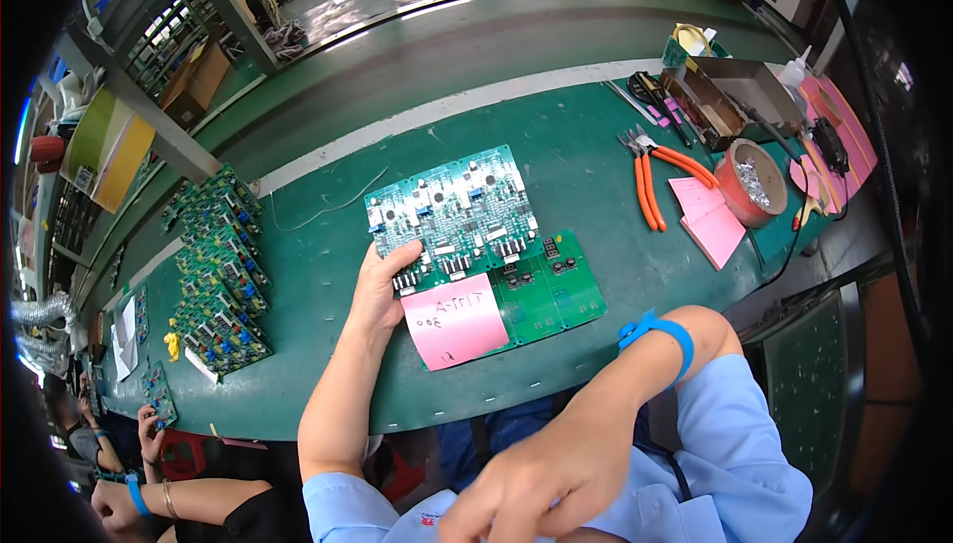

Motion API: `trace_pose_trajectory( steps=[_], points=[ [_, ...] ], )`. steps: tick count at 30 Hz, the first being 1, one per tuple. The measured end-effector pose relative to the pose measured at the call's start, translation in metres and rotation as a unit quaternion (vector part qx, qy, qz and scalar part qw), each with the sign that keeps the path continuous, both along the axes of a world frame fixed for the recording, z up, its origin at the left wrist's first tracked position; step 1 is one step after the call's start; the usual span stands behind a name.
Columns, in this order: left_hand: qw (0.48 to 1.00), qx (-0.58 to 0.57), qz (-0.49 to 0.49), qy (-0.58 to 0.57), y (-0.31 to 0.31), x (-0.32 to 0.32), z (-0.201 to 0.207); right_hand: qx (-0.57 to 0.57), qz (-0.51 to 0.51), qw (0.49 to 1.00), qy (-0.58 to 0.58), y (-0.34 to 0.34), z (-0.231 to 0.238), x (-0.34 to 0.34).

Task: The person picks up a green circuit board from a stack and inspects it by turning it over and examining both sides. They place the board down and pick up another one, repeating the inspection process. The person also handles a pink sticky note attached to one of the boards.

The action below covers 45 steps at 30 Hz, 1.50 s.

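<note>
My left hand (379, 290) grips the lower left corner of a green circuit board panel (452, 210), thumb on top. The panel carries rows of small parts, blue components and black upright pieces along its near edge. It overlaps a second, plainer green circuit board (558, 290) with small displays and buttons. A pink paper slip (457, 323) with handwriting covers that board's left part. My right hand (541, 478) is apart from the boards, close to my chest at the lower edge. Its fingers are bent but spread, with nothing visible in them. A blue wrist strap (675, 337) circles my right wrist.
Several populated circuit boards (223, 285) stand in a row at left. Orange-handled cutters (650, 181), pink papers (707, 223), a round tub (751, 184) of metal bits and a tool box (730, 96) lie at right. At lower left, another person's hand (149, 432) holds a board.
</note>
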State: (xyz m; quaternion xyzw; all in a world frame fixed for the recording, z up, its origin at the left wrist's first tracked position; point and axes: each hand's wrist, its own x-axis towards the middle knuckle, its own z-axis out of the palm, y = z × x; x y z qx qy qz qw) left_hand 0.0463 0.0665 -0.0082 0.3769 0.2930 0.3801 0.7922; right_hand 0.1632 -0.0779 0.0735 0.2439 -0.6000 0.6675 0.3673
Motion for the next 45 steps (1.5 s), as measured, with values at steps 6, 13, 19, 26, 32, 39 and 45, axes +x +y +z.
trace_pose_trajectory(
  steps=[6,13,19,26,32,39,45],
  points=[
    [1.000,0.005,0.002,-0.001,0.003,-0.002,-0.002,-0.041,-0.473,0.870,-0.132,0.047,-0.011,0.065],
    [1.000,-0.004,0.002,-0.004,-0.001,0.002,-0.002,-0.282,-0.673,0.665,-0.161,0.102,-0.071,0.133],
    [1.000,-0.011,0.009,0.010,-0.003,0.003,-0.003,-0.372,-0.533,0.730,-0.212,0.106,-0.085,0.129],
    [0.999,0.003,-0.002,0.031,-0.002,0.001,-0.006,-0.337,-0.546,0.733,-0.225,0.103,-0.089,0.122],
    [1.000,-0.003,-0.004,0.022,-0.002,0.001,-0.006,-0.346,-0.552,0.729,-0.210,0.101,-0.090,0.120],
    [1.000,-0.008,-0.014,0.025,0.000,0.001,-0.007,-0.355,-0.537,0.732,-0.221,0.100,-0.091,0.121],
    [1.000,-0.008,-0.019,0.023,-0.001,0.002,-0.004,-0.359,-0.542,0.728,-0.219,0.100,-0.093,0.120]
  ],
)
